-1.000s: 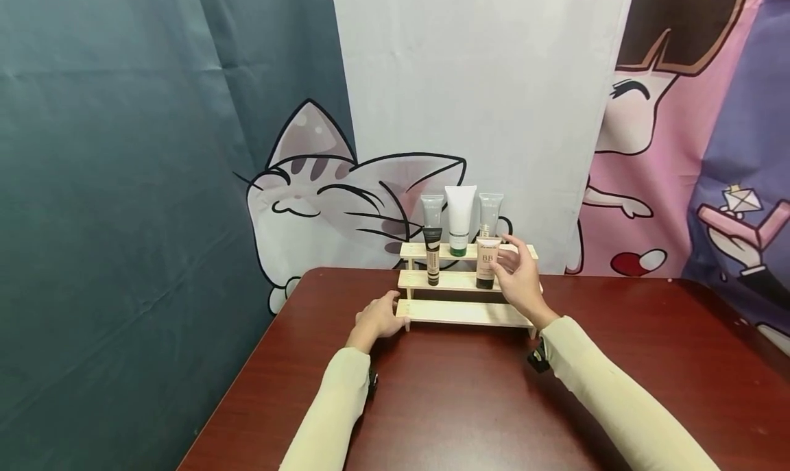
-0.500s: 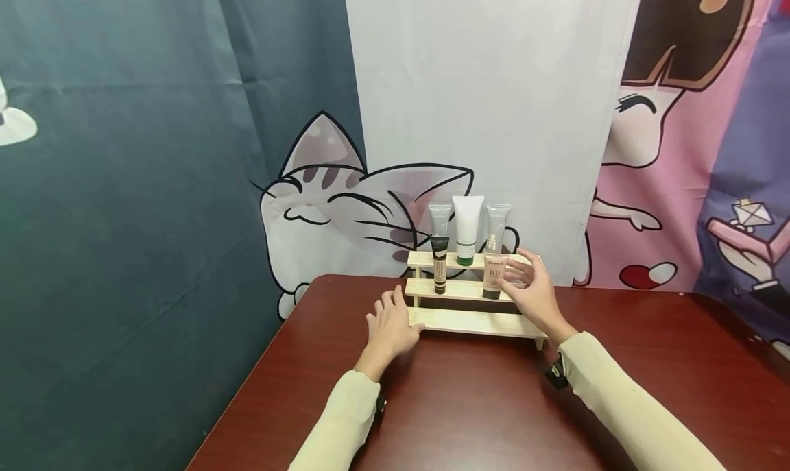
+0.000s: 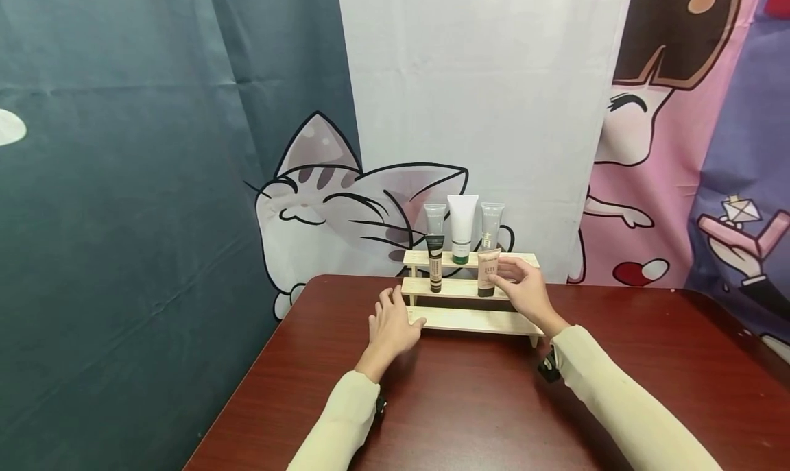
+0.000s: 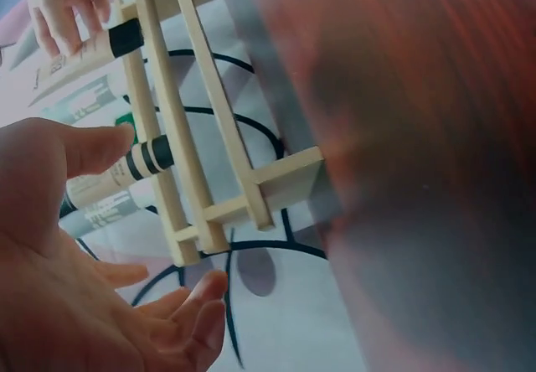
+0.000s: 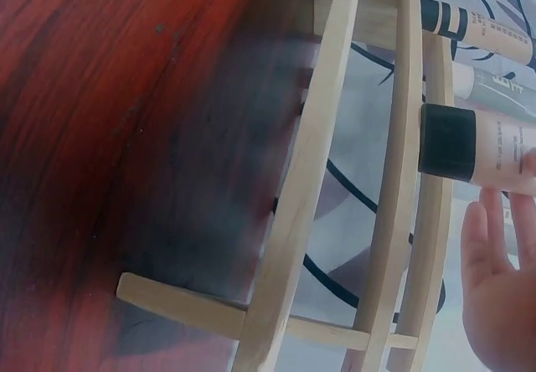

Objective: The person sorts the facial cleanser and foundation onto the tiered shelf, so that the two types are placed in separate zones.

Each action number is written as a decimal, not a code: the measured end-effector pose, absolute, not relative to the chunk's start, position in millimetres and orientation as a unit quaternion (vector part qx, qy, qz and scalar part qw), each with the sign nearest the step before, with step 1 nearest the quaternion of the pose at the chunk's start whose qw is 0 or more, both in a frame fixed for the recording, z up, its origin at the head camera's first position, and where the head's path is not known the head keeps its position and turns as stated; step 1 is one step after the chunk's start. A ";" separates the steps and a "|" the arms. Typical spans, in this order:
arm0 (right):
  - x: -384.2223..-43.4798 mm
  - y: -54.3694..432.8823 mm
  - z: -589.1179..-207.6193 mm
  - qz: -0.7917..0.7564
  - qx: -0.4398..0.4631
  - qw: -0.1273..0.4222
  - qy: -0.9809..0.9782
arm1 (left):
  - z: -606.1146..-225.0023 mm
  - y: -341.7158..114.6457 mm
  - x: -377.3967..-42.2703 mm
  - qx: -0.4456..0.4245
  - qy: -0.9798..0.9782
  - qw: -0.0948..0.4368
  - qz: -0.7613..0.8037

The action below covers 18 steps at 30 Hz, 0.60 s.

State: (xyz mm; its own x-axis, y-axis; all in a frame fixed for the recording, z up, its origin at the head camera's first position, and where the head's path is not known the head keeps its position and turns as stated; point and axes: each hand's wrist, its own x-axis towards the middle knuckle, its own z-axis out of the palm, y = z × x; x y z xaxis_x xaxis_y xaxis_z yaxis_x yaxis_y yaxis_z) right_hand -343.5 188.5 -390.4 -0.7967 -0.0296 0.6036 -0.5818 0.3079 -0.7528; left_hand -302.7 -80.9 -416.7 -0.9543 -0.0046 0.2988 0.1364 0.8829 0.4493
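My right hand (image 3: 526,289) pinches a beige BB cream tube (image 3: 487,273) with a black cap, thumb in front and fingers behind. The tube stands cap down on the middle shelf of a three-step wooden stand (image 3: 475,320), its top leaning a little to the right. In the right wrist view, the black cap (image 5: 448,142) meets the shelf edge. My left hand (image 3: 391,327) is by the stand's left end, fingers spread and relaxed, holding nothing. A slim black-and-beige tube (image 3: 435,265) stands on the same shelf, towards the left.
On the top shelf stand a white tube with a green cap (image 3: 463,224) and two grey translucent tubes, one on the left (image 3: 435,217) and one on the right (image 3: 492,221). The stand rests on a reddish-brown table (image 3: 457,395), before a printed cloth backdrop (image 3: 494,80).
My left hand has shifted at the stand's left end, its fingers now pointing up. The right fingers have lowered behind the BB cream tube, which now tilts slightly. The head view has shifted slightly.
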 end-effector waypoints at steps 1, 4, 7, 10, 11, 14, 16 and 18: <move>-341.5 186.8 -387.6 0.554 0.200 0.248 -0.769 | -417.9 -82.7 -303.7 -0.035 -0.959 0.142 -0.243; -338.8 183.9 -383.2 0.550 0.197 0.248 -0.773 | -422.0 -87.6 -306.5 -0.035 -0.958 0.129 -0.255; -338.2 183.0 -382.0 0.549 0.191 0.249 -0.775 | -425.9 -90.2 -309.6 -0.036 -0.956 0.119 -0.265; -338.5 182.3 -381.1 0.552 0.179 0.253 -0.774 | -428.4 -91.9 -312.4 -0.042 -0.955 0.110 -0.273; -338.7 182.1 -381.0 0.551 0.175 0.255 -0.775 | -428.8 -92.3 -313.2 -0.044 -0.954 0.109 -0.276; -339.7 180.7 -380.8 0.554 0.165 0.258 -0.774 | -428.8 -93.9 -314.8 -0.046 -0.952 0.104 -0.283; -340.2 179.7 -381.1 0.560 0.161 0.259 -0.770 | -428.4 -94.9 -315.5 -0.046 -0.951 0.097 -0.289; -340.8 179.1 -381.6 0.565 0.159 0.259 -0.767 | -428.5 -95.8 -316.3 -0.042 -0.952 0.087 -0.291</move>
